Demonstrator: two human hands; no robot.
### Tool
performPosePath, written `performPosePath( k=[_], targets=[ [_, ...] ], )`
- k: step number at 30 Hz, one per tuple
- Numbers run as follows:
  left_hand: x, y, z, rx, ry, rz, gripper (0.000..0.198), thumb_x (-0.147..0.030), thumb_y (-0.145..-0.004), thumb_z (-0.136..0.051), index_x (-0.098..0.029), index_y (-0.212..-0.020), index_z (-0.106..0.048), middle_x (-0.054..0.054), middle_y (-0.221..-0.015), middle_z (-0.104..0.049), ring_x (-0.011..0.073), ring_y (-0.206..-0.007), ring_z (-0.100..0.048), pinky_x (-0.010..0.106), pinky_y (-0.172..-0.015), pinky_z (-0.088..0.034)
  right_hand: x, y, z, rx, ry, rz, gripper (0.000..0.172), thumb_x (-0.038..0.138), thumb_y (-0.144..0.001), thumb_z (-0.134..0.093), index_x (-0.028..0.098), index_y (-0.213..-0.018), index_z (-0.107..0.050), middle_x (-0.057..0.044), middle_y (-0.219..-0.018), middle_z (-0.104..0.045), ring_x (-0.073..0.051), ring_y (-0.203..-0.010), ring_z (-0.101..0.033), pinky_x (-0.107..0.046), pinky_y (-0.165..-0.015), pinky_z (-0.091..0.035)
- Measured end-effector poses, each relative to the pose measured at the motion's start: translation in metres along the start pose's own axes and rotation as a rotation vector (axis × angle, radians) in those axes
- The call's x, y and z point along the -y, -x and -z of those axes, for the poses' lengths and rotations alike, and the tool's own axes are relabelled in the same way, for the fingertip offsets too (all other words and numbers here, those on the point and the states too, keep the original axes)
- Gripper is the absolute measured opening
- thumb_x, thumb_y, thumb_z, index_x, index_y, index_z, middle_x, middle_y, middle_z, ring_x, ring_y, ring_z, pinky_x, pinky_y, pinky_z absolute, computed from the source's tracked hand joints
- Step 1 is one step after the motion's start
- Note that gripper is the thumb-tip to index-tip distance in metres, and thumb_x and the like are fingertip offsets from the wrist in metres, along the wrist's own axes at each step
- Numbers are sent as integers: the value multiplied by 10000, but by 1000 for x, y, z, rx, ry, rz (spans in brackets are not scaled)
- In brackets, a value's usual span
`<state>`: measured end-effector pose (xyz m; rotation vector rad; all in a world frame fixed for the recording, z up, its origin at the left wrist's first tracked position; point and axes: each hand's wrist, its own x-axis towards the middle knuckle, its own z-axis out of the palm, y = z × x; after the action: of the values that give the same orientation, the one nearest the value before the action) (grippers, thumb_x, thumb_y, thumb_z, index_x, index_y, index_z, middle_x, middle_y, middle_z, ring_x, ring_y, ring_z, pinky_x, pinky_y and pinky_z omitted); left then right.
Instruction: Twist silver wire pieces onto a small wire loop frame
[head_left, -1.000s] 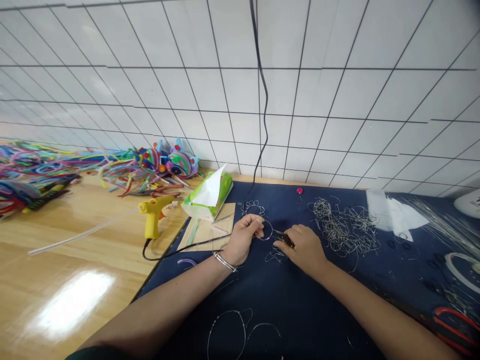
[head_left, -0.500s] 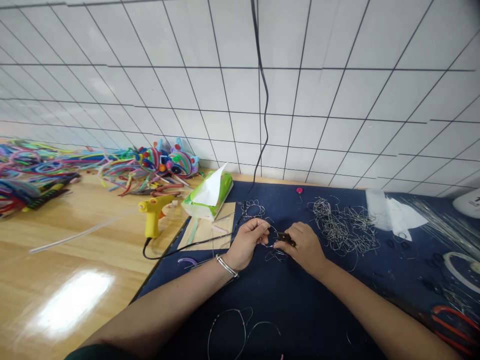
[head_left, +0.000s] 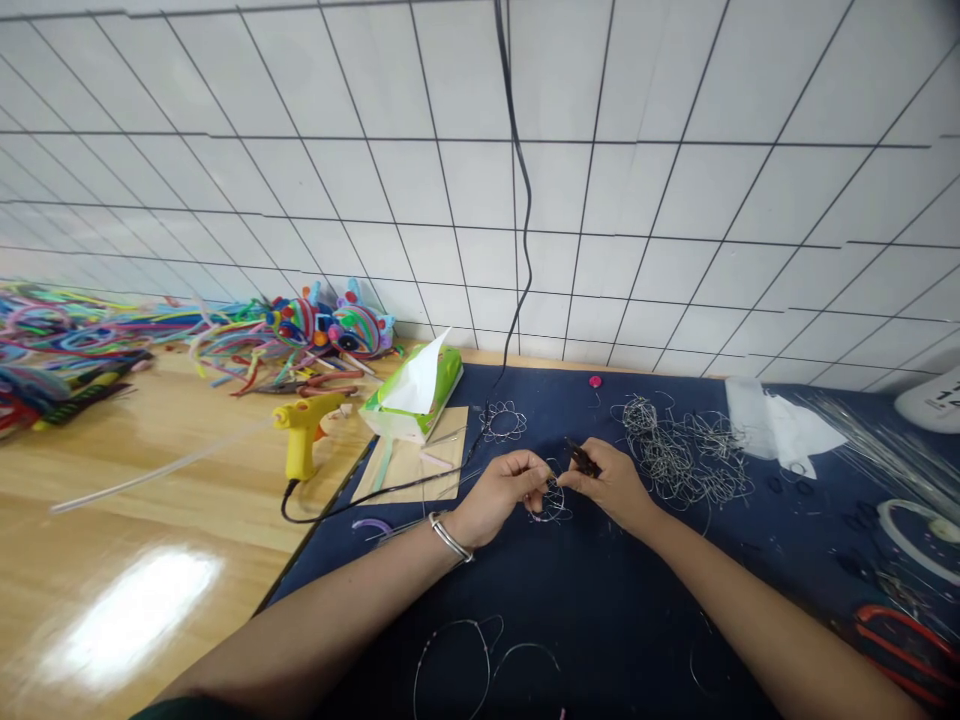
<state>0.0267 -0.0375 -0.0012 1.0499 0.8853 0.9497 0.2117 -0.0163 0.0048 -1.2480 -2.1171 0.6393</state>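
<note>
My left hand [head_left: 508, 490], with a bangle at its wrist, pinches a thin piece of bent wire [head_left: 553, 508] between thumb and fingers. Close on its right, my right hand [head_left: 609, 488] is closed around small dark pliers [head_left: 582, 458], whose tips point up and to the left. The right thumb reaches toward the wire by the left fingertips; whether it touches is too small to tell. Just beyond the hands lies a flower-shaped wire ring [head_left: 503, 421] on the dark blue mat [head_left: 600, 620].
Right of the hands lies a tangled heap of wire pieces [head_left: 686, 455], with orange-handled scissors [head_left: 900, 640] nearer me. At left are a yellow glue gun [head_left: 303, 440], its black cord, and a tissue pack [head_left: 416, 390]. A large wire loop [head_left: 451, 625] lies in front.
The pliers have come away from the wire and now point up-left. My right hand has turned, its thumb near the wire. My left hand still pinches the wire, slightly lower.
</note>
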Motion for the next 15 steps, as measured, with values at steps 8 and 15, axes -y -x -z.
performPosePath(
  k=[8,15],
  targets=[
    [0,0,-1,21,25,61,221,-347,-748,-568,-127,-762,-553,22,-694,-580,66,-481,-511,191,-466,-355,-1,-2,2,-29,55,-34,339,477,-812,-424,175,-692,-521,2,-677,-490,-119,-653,-459,-235,-621,-359],
    [-3,-5,5,-47,-112,-52,235,-355,-749,-556,-122,-720,-552,-3,-607,-531,57,-458,-464,188,-461,-338,-5,-13,33,322,133,-2,330,483,-781,-458,193,-728,-607,1,-675,-545,-134,-664,-494,-235,-616,-347]
  ],
)
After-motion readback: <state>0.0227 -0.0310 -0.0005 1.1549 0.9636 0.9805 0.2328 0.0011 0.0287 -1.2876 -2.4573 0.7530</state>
